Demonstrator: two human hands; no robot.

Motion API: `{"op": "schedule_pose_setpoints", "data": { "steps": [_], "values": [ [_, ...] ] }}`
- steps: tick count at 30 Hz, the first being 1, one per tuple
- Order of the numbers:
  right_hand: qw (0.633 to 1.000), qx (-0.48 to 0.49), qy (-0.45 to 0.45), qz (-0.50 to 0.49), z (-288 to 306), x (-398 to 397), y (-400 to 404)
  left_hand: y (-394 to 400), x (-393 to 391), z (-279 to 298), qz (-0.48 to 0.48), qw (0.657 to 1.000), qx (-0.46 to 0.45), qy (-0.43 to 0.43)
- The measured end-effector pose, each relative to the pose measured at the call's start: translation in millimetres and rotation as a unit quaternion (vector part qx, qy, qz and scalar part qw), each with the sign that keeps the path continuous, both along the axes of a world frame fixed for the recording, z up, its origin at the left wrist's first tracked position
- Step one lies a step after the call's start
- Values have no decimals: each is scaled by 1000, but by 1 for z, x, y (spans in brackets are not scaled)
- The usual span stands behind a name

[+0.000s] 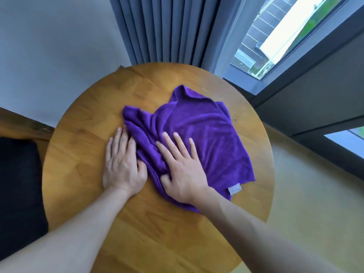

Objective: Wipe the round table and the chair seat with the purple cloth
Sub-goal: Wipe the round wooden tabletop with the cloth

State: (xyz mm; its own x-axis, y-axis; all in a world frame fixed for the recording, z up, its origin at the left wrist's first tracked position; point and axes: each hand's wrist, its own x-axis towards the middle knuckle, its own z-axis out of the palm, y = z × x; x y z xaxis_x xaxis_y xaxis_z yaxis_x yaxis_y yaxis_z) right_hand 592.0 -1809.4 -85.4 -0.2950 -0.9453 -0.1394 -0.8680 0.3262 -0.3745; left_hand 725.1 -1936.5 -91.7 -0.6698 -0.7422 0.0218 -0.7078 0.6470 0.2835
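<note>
A purple cloth (199, 131) lies spread and bunched on the round wooden table (82, 158), right of its middle. My right hand (182, 170) presses flat on the cloth's near left part, fingers straight and spread. My left hand (123, 168) lies flat on the bare wood at the cloth's left edge, its thumb touching the folds. A grey label (234, 189) shows at the cloth's near right corner. At the left edge, the chair's black seat (17, 186) sits beside the table.
The chair's wooden frame (23, 125) runs along the table's left side. Grey curtains (167, 28) hang behind the table. A dark-framed window (285, 36) stands at the right, with yellowish floor (315, 194) below it.
</note>
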Motion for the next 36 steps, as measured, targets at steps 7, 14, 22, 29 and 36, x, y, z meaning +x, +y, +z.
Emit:
{"op": "schedule_pose_setpoints", "data": {
  "steps": [7,14,22,29,36],
  "values": [
    [999,-26,-12,-35,0,-63,-29,-1,-2,1,4,1000,5,-6],
    [992,-11,12,-123,2,-15,-108,-3,0,-2,4,1000,-1,1],
    [1000,-11,12,-21,2,-47,-3,-2,0,2,8,1000,14,0],
    [972,15,19,-233,3,-129,-85,-1,-2,6,18,999,42,-13],
    [992,19,-19,-126,9,-95,-149,0,-2,5,12,1000,25,-11]
  ]
}}
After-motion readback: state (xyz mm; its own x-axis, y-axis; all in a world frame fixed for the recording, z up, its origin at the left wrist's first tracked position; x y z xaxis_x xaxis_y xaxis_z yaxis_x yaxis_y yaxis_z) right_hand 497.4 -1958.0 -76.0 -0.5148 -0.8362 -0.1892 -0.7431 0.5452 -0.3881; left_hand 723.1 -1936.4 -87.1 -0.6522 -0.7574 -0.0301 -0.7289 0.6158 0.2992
